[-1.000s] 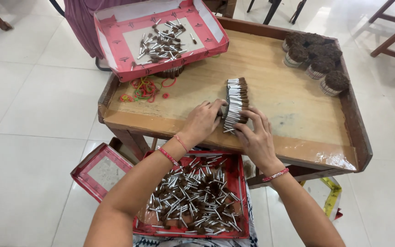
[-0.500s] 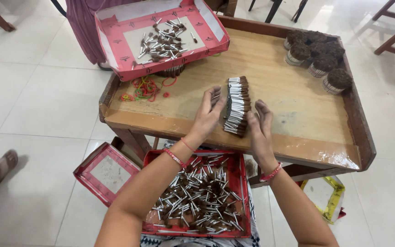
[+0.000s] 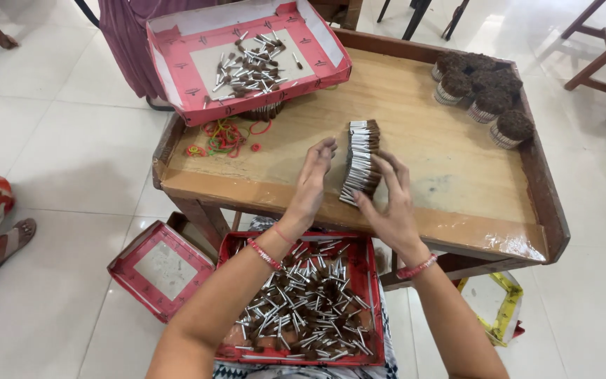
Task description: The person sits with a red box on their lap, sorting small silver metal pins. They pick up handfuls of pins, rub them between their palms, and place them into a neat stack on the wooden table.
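Both hands have come off the work since a second ago: the left hand [image 3: 311, 184] and the right hand [image 3: 386, 203], then clasped about the row of small sticks [image 3: 360, 161], now stand released, fingers spread, one on each side of it and barely touching. The row holds its shape unaided on the bench [image 3: 450, 175], slightly curved, which suggests it is squared up. Each stick is a thin paper-wrapped roll, pale and shiny at one end, dark brown at the other. On the lap sits a red tray [image 3: 369, 295] of loose sticks. Further out lie coloured rubber bands [image 3: 227, 137], a second red tray [image 3: 177, 77], and round tied bundles [image 3: 485, 98], brown-topped.
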